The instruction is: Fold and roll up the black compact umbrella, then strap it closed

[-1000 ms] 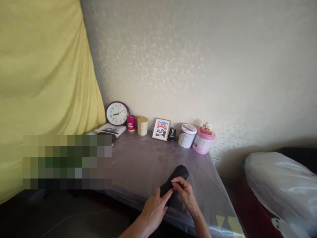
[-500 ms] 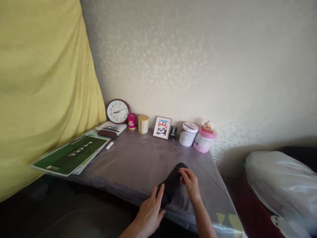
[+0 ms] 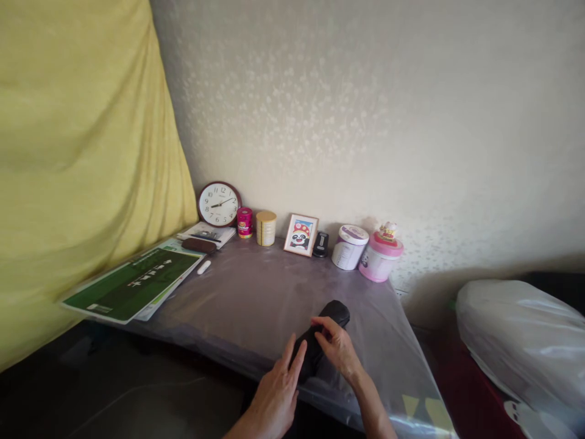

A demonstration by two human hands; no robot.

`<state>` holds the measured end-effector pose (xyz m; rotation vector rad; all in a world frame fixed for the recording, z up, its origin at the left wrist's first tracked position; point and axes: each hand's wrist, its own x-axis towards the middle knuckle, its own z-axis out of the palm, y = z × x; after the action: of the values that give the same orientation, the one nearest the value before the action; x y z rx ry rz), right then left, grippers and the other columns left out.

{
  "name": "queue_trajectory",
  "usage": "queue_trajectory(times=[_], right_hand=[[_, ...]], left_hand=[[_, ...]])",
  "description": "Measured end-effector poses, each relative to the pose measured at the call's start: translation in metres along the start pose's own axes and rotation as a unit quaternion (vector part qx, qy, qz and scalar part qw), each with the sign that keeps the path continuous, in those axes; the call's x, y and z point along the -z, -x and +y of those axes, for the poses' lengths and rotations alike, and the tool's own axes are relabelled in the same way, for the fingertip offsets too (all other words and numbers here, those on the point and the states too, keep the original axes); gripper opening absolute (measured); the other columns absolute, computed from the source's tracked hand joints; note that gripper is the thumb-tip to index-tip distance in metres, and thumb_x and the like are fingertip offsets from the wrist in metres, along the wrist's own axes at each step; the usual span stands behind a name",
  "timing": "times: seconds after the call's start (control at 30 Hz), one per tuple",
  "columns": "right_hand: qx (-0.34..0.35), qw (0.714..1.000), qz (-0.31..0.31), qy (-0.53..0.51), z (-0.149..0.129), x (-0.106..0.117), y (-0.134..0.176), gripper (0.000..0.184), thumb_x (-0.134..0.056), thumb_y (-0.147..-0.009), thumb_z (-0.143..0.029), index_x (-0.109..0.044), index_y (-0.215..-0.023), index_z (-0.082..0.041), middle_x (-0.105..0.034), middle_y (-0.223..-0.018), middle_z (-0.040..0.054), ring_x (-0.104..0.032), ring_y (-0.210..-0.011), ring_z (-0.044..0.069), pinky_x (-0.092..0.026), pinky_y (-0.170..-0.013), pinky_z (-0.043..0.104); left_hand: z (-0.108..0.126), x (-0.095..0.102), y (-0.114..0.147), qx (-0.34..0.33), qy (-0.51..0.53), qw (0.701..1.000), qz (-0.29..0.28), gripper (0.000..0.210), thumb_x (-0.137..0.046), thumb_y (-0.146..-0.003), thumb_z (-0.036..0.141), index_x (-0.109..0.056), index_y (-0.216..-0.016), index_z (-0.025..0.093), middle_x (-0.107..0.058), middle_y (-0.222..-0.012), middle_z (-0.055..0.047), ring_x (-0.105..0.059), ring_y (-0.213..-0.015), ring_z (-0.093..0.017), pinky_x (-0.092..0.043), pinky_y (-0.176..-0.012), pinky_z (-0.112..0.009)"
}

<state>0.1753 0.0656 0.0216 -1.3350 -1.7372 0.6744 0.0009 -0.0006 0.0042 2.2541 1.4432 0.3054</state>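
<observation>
A long, soft black bundle [image 3: 339, 311], like a folded umbrella or a pouch, lies slantwise near the front edge of the table [image 3: 256, 292]. At its near end is my left hand [image 3: 280, 385], the fingers stretched along its left side and the thumb mostly hidden, steadying it. My right hand [image 3: 337, 346] is bent over the middle of the bundle, thumb and fingertips pinched together against its surface. What exactly the fingertips pinch is too small to tell.
Along the wall stand a clock [image 3: 220, 203], a pink can [image 3: 244, 223], a yellow-lidded can [image 3: 265, 229], a panda picture [image 3: 300, 235], a purple-white tub [image 3: 350, 248] and a pink-lidded tub [image 3: 380, 258]. A green board [image 3: 132, 286] lies at left, a plastic-covered bundle [image 3: 521, 341] at right.
My right hand has moved from the far end of the black bundle toward its middle, nearer my left hand. The left hand stays at the near end, its thumb now less visible.
</observation>
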Motion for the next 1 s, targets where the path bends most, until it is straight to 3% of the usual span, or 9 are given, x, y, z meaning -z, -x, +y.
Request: queue_trajectory(times=[0.17, 0.33, 0.43, 0.57, 0.67, 0.73, 0.87, 1.0], right_hand=[[-0.049, 0.989, 0.049, -0.128, 0.0, 0.004, 0.009, 0.021, -0.059, -0.071, -0.03, -0.069, -0.088, -0.022, -0.066, -0.08, 0.0023, -0.059, -0.077, 0.017, -0.047, -0.074, 0.029], [-0.13, 0.968, 0.095, -0.194, 0.006, 0.036, 0.036, 0.028, -0.065, -0.067, -0.038, -0.07, -0.089, -0.021, -0.065, -0.078, 0.003, -0.058, -0.073, 0.018, -0.048, -0.068, 0.028], [-0.174, 0.951, 0.174, -0.188, 0.025, 0.055, 0.051, 0.034, -0.068, -0.064, -0.044, -0.07, -0.089, -0.021, -0.068, -0.09, 0.0049, -0.059, -0.075, 0.018, -0.05, -0.07, 0.029], [-0.198, 0.928, 0.261, -0.176, 0.054, 0.07, 0.063, 0.04, -0.07, -0.057, -0.049, -0.069, -0.084, -0.019, -0.068, -0.08, 0.0046, -0.059, -0.065, 0.017, -0.051, -0.063, 0.028], [-0.209, 0.918, 0.281, -0.185, 0.066, 0.073, 0.067, 0.041, -0.07, -0.056, -0.051, -0.069, -0.082, -0.019, -0.068, -0.076, 0.0035, -0.059, -0.06, 0.015, -0.051, -0.059, 0.027], [-0.211, 0.918, 0.273, -0.194, 0.068, 0.073, 0.067, 0.041, -0.07, -0.056, -0.051, -0.069, -0.082, -0.02, -0.068, -0.074, 0.003, -0.058, -0.058, 0.015, -0.051, -0.057, 0.026], [-0.2, 0.924, 0.267, -0.189, 0.067, 0.07, 0.067, 0.04, -0.069, -0.055, -0.053, -0.07, -0.078, -0.021, -0.067, -0.07, 0.0021, -0.057, -0.056, 0.014, -0.049, -0.055, 0.025], [-0.191, 0.933, 0.252, -0.173, 0.071, 0.066, 0.069, 0.039, -0.067, -0.058, -0.053, -0.07, -0.079, -0.021, -0.067, -0.071, 0.0016, -0.056, -0.055, 0.013, -0.048, -0.054, 0.025]], left_hand=[[-0.001, 0.0, -0.002, -0.015, -0.005, 1.0, -0.016, 0.087, -0.033, -0.067, -0.005, 0.004, -0.141, 0.024, -0.006, -0.15, -0.007, -0.037, -0.127, -0.017, -0.036, -0.102, -0.027], [-0.005, -0.006, -0.003, -0.024, -0.017, 1.0, -0.008, 0.085, -0.031, -0.068, -0.005, 0.003, -0.141, 0.022, -0.008, -0.15, -0.006, -0.032, -0.13, -0.016, -0.034, -0.103, -0.026], [-0.007, -0.007, -0.004, -0.029, 0.004, 1.0, -0.006, 0.082, -0.032, -0.069, -0.003, 0.0, -0.141, 0.022, -0.011, -0.15, -0.006, -0.033, -0.129, -0.016, -0.034, -0.103, -0.026], [-0.015, 0.001, -0.009, -0.011, 0.131, 0.991, 0.025, 0.077, -0.04, -0.071, 0.004, -0.014, -0.139, 0.027, -0.026, -0.146, -0.004, -0.043, -0.122, -0.016, -0.036, -0.101, -0.027], [-0.025, 0.011, -0.013, 0.065, 0.299, 0.951, -0.039, 0.067, -0.041, -0.076, 0.016, -0.016, -0.138, 0.029, -0.052, -0.126, -0.007, -0.062, -0.093, -0.016, -0.051, -0.077, -0.029], [-0.032, 0.016, -0.015, 0.121, 0.336, 0.933, -0.045, 0.064, -0.036, -0.081, 0.022, -0.009, -0.139, 0.027, -0.053, -0.124, -0.009, -0.065, -0.08, -0.016, -0.053, -0.065, -0.029], [-0.041, 0.018, -0.013, 0.077, 0.131, 0.983, 0.105, 0.07, -0.038, -0.08, 0.016, -0.004, -0.141, 0.024, -0.022, -0.147, -0.012, -0.045, -0.121, -0.022, -0.043, -0.092, -0.032], [-0.042, 0.011, -0.015, 0.058, -0.039, 0.996, 0.063, 0.087, -0.036, -0.069, -0.002, 0.003, -0.14, 0.032, 0.005, -0.15, -0.012, -0.048, -0.118, -0.022, -0.045, -0.085, -0.027]])
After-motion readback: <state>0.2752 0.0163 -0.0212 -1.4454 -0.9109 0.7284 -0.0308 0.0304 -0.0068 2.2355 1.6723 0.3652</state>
